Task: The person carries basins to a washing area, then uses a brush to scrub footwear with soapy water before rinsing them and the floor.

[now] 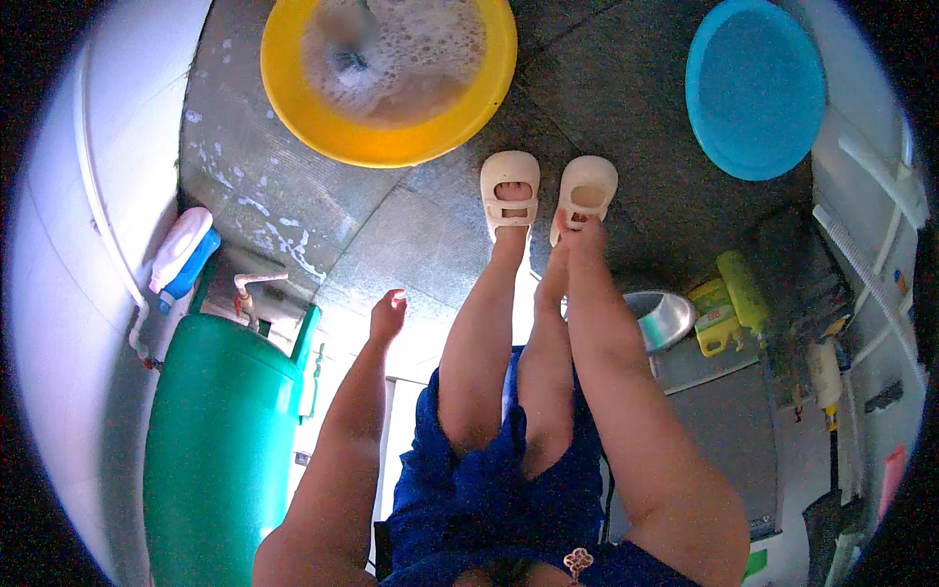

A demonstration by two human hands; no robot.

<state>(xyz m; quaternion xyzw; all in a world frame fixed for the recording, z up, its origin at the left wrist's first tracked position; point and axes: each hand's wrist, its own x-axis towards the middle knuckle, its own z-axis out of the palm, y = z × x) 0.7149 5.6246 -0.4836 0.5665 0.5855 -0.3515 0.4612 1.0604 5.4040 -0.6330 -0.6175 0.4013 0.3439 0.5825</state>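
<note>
My right hand is at the back of the right cream clog, its fingers bent against the strap and heel; part of the grip is hidden. My left hand hangs over the floor to the left of my legs. Its fingers are loosely curled with a small gap, and no object shows in them. The left cream clog is on my left foot, toes showing through its opening. Ahead of the clogs stands a yellow basin of foamy water, with a dark, blurred item partly in the suds.
A blue basin is at the far right. On the left stands a green barrel beside a tap and pink and blue bottles. A metal bowl and yellow-green bottles are on the right. The tiled floor looks wet.
</note>
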